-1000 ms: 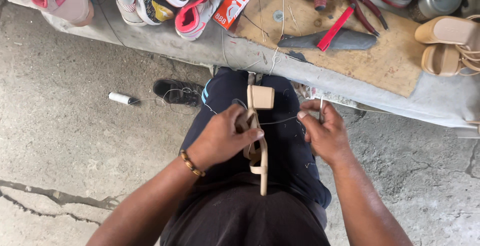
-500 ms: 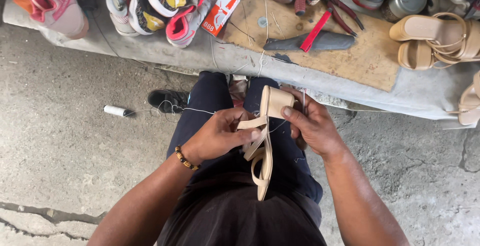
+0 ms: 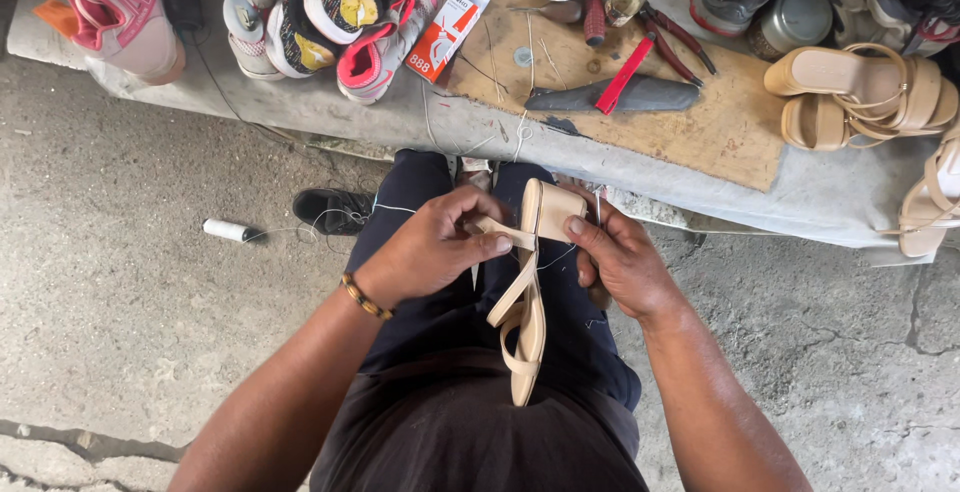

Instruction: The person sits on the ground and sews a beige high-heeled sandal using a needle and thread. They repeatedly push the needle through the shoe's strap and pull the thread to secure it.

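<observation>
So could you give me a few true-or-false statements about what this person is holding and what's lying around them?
1. Both hands hold a beige sandal. True: the left hand and right hand grip the sandal over the lap.
2. The thread spool sits on the bench. False: the spool lies on the concrete floor.
3. A red-handled tool lies on the wooden board. True: the red tool rests on the board.
4. The pink sneaker is at the right end of the bench. False: the pink sneaker is at the left end.
5. The left wrist wears a beaded bracelet. True: the bracelet shows there.
</observation>
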